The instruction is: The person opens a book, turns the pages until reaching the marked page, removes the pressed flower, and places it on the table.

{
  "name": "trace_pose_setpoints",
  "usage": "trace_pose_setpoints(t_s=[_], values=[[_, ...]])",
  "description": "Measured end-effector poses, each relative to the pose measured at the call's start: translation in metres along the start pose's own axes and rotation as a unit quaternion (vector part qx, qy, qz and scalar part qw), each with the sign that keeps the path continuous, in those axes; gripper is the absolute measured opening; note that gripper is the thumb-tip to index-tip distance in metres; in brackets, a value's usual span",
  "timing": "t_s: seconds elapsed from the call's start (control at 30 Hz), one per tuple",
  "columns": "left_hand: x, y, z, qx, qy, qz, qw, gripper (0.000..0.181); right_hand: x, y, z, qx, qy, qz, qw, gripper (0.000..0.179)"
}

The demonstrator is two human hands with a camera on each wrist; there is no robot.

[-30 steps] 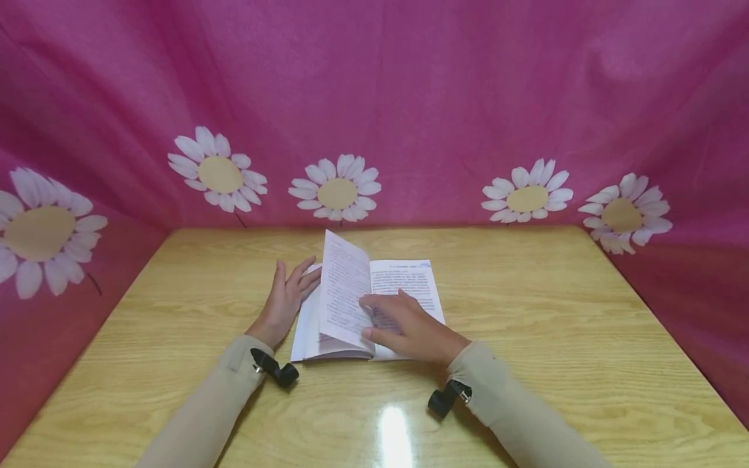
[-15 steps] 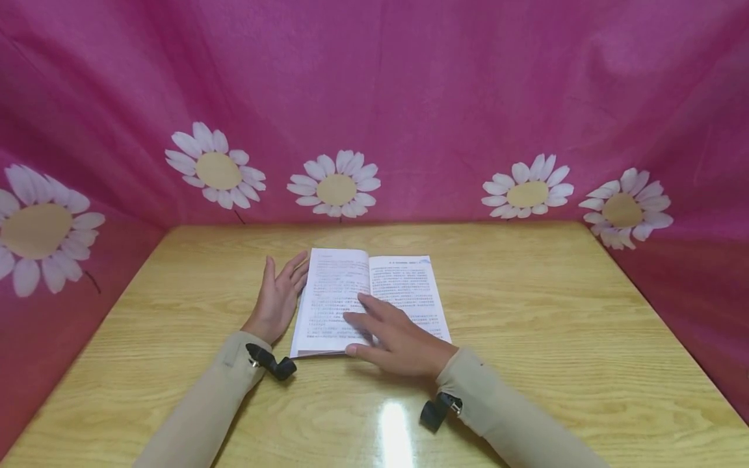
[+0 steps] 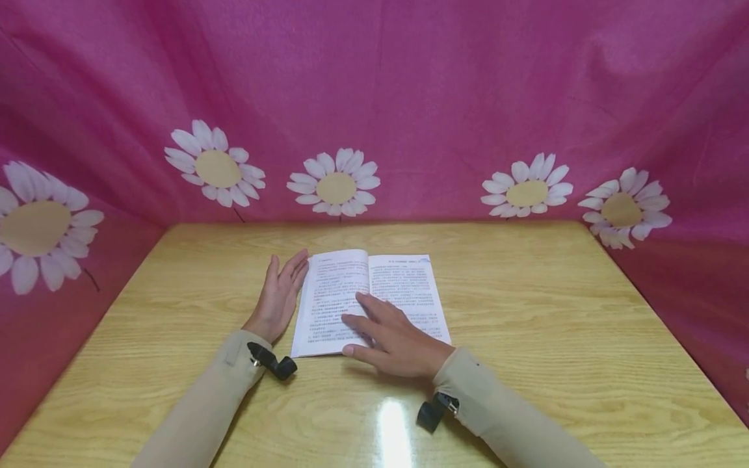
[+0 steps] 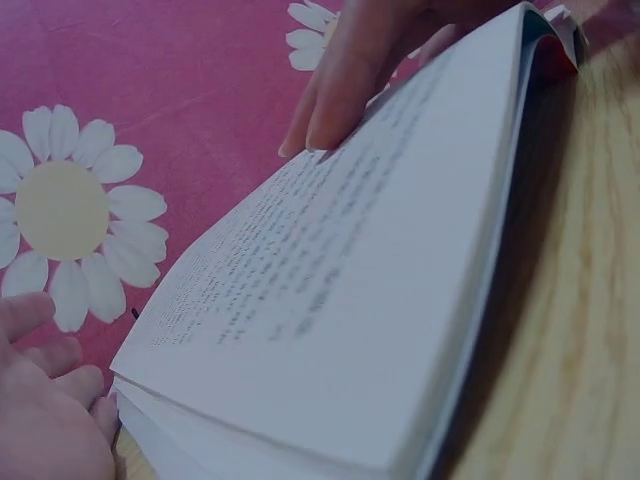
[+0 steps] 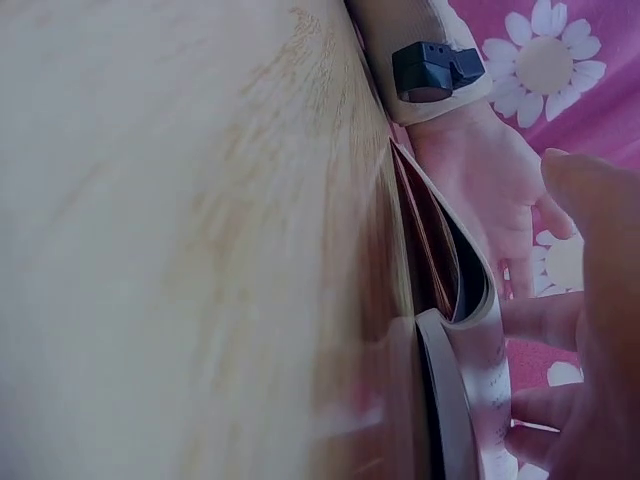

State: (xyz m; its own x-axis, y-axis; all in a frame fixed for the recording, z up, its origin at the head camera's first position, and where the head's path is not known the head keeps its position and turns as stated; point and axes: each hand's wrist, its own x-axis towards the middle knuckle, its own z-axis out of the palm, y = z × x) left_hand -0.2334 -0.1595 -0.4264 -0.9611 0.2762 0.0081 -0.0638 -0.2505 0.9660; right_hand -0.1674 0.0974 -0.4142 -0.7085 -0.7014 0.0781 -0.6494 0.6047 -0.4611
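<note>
An open book [image 3: 339, 279] with printed white pages lies on the wooden table, its left page bulging near the spine. My left hand [image 3: 275, 296] stands on edge along the book's left side, palm toward it, fingers extended at the upper left edge. Across the lower middle lies my right hand [image 3: 398, 335], fingers spread, with fingertips on the left page and the palm over the right page. In the left wrist view, the right fingers [image 4: 340, 100] touch the printed page. The right wrist view looks along the bottom edge of the book [image 5: 470, 370], where the pages curve up.
The wooden table [image 3: 556, 325] extends around the book on all sides. A pink curtain [image 3: 433, 97] printed with large white daisies encloses its back and sides. Each sleeve carries a black wrist camera [image 3: 431, 414]. A bright reflection shows near the table's front.
The raised page has come down flat on the left side. My right hand slid left and slightly toward me onto that page, and my left hand drew back from the page to the book's edge.
</note>
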Motion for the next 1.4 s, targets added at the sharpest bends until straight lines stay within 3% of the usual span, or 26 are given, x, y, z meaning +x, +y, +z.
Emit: trace_pose_setpoints(t_s=[0.2, 0.3, 0.4, 0.5, 0.67, 0.7, 0.87, 1.0, 1.2, 1.4], values=[[0.001, -0.001, 0.002, 0.095, -0.019, -0.006, 0.9953, 0.076, 0.001, 0.000, 0.001, -0.004, -0.007, -0.003, 1.0000, 0.069], [0.001, -0.002, 0.005, 0.169, -0.028, -0.007, 0.9852, 0.069, 0.001, 0.000, 0.000, -0.004, -0.007, -0.005, 1.0000, 0.068], [-0.001, -0.003, 0.007, 0.241, -0.057, 0.005, 0.9687, 0.057, 0.002, 0.000, -0.001, -0.015, -0.004, -0.014, 0.9998, 0.068], [-0.001, -0.005, 0.008, 0.327, -0.092, 0.032, 0.9401, 0.055, 0.002, 0.000, -0.001, -0.030, 0.002, -0.023, 0.9993, 0.068], [0.000, -0.008, 0.009, 0.470, -0.129, 0.064, 0.8710, 0.077, 0.003, 0.000, -0.001, -0.033, 0.002, -0.020, 0.9992, 0.067], [0.000, -0.008, 0.010, 0.487, -0.134, 0.061, 0.8607, 0.081, 0.002, 0.000, -0.001, -0.034, 0.001, -0.018, 0.9993, 0.067], [0.000, -0.010, 0.013, 0.539, -0.146, 0.069, 0.8267, 0.095, 0.002, 0.001, -0.001, -0.030, 0.005, -0.017, 0.9994, 0.066], [0.000, -0.011, 0.014, 0.559, -0.148, 0.067, 0.8134, 0.098, 0.002, 0.002, -0.003, -0.013, 0.000, -0.013, 0.9998, 0.065], [0.000, -0.012, 0.016, 0.559, -0.143, 0.054, 0.8149, 0.099, 0.002, 0.015, -0.014, 0.027, 0.006, 0.027, 0.9992, 0.068], [0.002, -0.011, 0.017, 0.568, -0.140, 0.039, 0.8103, 0.102, 0.000, 0.048, -0.027, 0.036, 0.031, 0.099, 0.9940, 0.078]])
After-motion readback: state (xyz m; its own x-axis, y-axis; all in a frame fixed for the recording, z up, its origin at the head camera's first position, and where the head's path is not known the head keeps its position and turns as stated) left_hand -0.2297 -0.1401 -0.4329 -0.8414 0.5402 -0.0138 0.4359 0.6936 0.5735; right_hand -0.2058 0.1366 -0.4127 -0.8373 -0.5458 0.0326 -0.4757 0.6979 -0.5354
